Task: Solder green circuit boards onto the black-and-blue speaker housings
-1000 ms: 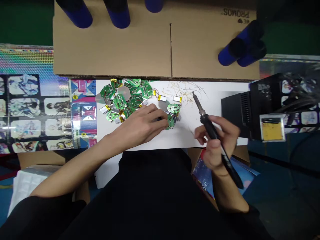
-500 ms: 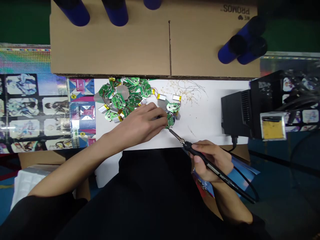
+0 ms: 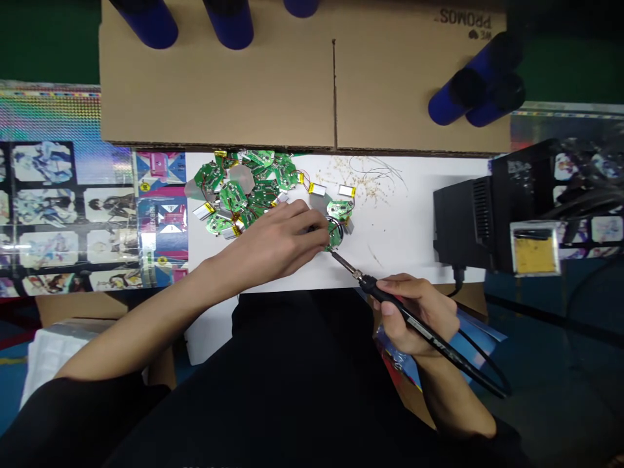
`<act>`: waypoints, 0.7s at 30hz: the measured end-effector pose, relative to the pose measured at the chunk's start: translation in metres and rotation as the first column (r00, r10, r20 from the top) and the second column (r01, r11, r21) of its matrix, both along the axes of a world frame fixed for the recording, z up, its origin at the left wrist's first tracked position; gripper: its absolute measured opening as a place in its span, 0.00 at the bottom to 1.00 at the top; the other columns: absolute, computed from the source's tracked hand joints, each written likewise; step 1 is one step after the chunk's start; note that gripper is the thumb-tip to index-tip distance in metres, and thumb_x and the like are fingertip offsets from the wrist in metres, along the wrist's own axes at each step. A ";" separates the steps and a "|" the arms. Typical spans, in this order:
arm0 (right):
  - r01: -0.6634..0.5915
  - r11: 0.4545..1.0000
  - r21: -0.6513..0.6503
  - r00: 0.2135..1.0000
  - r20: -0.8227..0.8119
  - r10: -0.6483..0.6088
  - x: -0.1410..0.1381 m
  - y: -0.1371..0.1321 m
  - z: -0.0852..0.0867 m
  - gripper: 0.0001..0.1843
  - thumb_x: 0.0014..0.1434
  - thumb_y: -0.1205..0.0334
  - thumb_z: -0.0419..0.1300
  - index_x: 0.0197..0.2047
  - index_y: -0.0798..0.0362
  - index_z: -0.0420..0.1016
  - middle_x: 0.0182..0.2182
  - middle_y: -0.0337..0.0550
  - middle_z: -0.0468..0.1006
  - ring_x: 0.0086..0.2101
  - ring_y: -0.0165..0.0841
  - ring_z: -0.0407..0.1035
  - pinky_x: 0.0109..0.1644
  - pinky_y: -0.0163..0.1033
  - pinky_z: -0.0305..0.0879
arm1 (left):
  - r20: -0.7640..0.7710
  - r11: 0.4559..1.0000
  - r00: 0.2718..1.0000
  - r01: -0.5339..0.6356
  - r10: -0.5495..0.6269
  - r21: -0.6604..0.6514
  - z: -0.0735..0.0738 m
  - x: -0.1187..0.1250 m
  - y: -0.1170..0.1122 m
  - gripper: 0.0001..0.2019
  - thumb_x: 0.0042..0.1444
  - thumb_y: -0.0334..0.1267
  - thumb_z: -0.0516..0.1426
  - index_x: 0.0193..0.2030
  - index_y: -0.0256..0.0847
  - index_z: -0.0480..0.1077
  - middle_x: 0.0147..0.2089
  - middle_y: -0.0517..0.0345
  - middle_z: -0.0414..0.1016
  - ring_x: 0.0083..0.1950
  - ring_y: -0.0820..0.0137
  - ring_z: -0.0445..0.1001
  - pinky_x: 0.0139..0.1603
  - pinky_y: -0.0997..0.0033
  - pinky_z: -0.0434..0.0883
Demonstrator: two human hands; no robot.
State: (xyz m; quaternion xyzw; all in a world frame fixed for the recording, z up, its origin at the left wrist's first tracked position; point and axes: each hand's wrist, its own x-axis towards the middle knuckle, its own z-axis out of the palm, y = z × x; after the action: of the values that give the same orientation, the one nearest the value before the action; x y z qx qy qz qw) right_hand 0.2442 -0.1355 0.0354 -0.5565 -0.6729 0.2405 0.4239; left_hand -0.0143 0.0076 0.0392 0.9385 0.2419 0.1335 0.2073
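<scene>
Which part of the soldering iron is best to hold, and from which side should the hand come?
Probably the long black handle, from the person's right, as the right hand holds it. The soldering iron slants: its bare metal tip points toward the green board by the left hand, while the other end reaches back right.

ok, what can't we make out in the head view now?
All in the head view:
Bare left hand: its exact grip, hidden by its own back and fingers.
Green circuit board at those fingers: the part they cover.
Black pen-shaped soldering iron: whether its slim tip touches that board, too small to tell.
Three dark blue cylinders on the brown cardboard: far ends, cut off by the top edge.
</scene>
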 end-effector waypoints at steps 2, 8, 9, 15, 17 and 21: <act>-0.008 1.000 0.017 1.000 0.022 0.007 0.000 0.001 0.001 0.13 0.63 0.66 0.67 0.51 0.47 0.81 0.36 0.45 0.88 0.28 0.37 0.82 0.29 0.41 0.82 | 0.000 1.000 1.000 0.002 -0.002 -0.003 0.000 0.000 0.000 0.13 0.77 0.36 0.52 0.49 0.39 0.78 0.54 0.46 0.81 0.53 0.57 0.75 0.57 0.55 0.74; 0.027 0.996 0.085 0.998 -0.064 -0.021 0.007 0.000 0.000 0.11 0.64 0.63 0.66 0.49 0.50 0.82 0.33 0.44 0.86 0.28 0.38 0.81 0.26 0.41 0.78 | 0.004 1.000 1.000 0.000 -0.001 0.001 0.000 0.000 0.000 0.12 0.77 0.36 0.53 0.50 0.38 0.78 0.55 0.45 0.81 0.53 0.57 0.75 0.56 0.56 0.73; 0.055 0.993 0.102 0.995 -0.090 -0.046 0.010 0.000 0.000 0.10 0.64 0.62 0.66 0.49 0.50 0.82 0.32 0.44 0.86 0.27 0.38 0.81 0.24 0.40 0.76 | 0.002 1.000 1.000 0.004 -0.004 0.002 0.000 0.000 0.000 0.12 0.77 0.36 0.53 0.50 0.38 0.78 0.55 0.45 0.81 0.52 0.57 0.75 0.56 0.56 0.73; 0.171 0.974 0.149 0.975 -0.168 -0.145 0.020 0.006 -0.004 0.11 0.64 0.62 0.68 0.50 0.50 0.81 0.30 0.41 0.83 0.25 0.35 0.79 0.24 0.40 0.75 | -0.019 1.000 1.000 0.014 -0.014 0.000 0.001 -0.001 0.000 0.12 0.77 0.35 0.52 0.50 0.38 0.78 0.54 0.46 0.81 0.52 0.57 0.75 0.55 0.56 0.72; 0.204 0.964 0.168 0.971 -0.157 -0.178 0.020 0.009 -0.008 0.13 0.62 0.64 0.71 0.51 0.49 0.80 0.34 0.42 0.85 0.28 0.36 0.81 0.28 0.41 0.78 | -0.023 1.000 1.000 0.010 -0.010 0.009 0.002 0.000 0.000 0.12 0.77 0.35 0.52 0.50 0.39 0.78 0.55 0.47 0.81 0.52 0.57 0.75 0.55 0.56 0.72; 0.325 0.931 0.167 0.944 -0.124 -0.307 0.016 0.009 -0.018 0.19 0.58 0.66 0.75 0.51 0.47 0.80 0.41 0.44 0.86 0.35 0.38 0.84 0.34 0.42 0.83 | -0.033 1.000 0.999 -0.005 0.005 0.011 0.005 -0.001 -0.002 0.12 0.77 0.36 0.52 0.51 0.40 0.78 0.55 0.48 0.82 0.53 0.58 0.75 0.56 0.57 0.72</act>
State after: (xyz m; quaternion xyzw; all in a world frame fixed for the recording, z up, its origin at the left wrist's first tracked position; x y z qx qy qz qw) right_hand 0.2598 -0.1260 0.0173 -0.6034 -0.5728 0.1321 0.5388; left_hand -0.0154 0.0060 0.0443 0.9410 0.2471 0.1197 0.1979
